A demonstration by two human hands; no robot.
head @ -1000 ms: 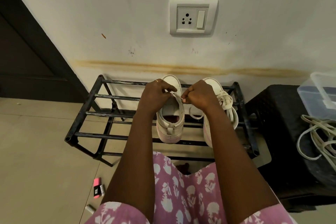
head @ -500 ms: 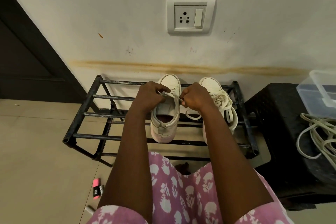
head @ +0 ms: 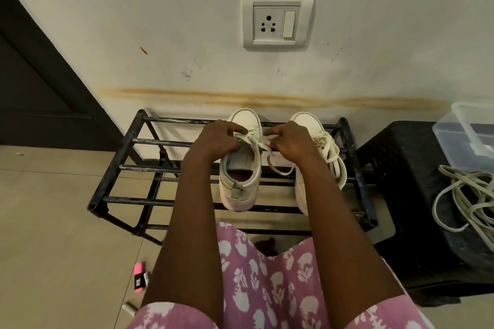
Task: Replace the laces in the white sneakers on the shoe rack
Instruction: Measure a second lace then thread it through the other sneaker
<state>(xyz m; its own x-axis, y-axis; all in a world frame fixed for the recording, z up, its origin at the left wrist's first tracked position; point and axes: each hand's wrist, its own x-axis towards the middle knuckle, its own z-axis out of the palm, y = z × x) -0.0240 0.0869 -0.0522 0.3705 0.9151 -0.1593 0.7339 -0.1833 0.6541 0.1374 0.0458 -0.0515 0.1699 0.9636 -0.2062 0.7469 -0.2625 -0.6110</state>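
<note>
Dark door (head: 32,75) at far left, tiled floor (head: 53,222) beneath it. A pink-and-black object (head: 139,276) and a short pale cylinder (head: 129,308) lie on the floor near the person's knee. A black metal rack (head: 117,168) stands against the wall, and both sneakers sit on its top bars, toes to the wall. The left hand (head: 217,139) has its fingers curled, pinching a white lace (head: 254,143) over the tongue of the left sneaker (head: 240,184). That shoe is open, its dark insole showing. A wall socket (head: 277,20) is above, with a brown stain line lower on the wall. The right hand (head: 290,143) is also curled, pinching the same lace just beside the left sneaker. A loop of lace hangs below it between the shoes. The right sneaker (head: 304,121) is partly behind the right forearm, with loose lace bunched along its outer side. A black stool (head: 401,168) stands just beside the rack. It carries a tangle of spare laces (head: 465,200) and a clear lidded box (head: 470,136) at the frame edge.
</note>
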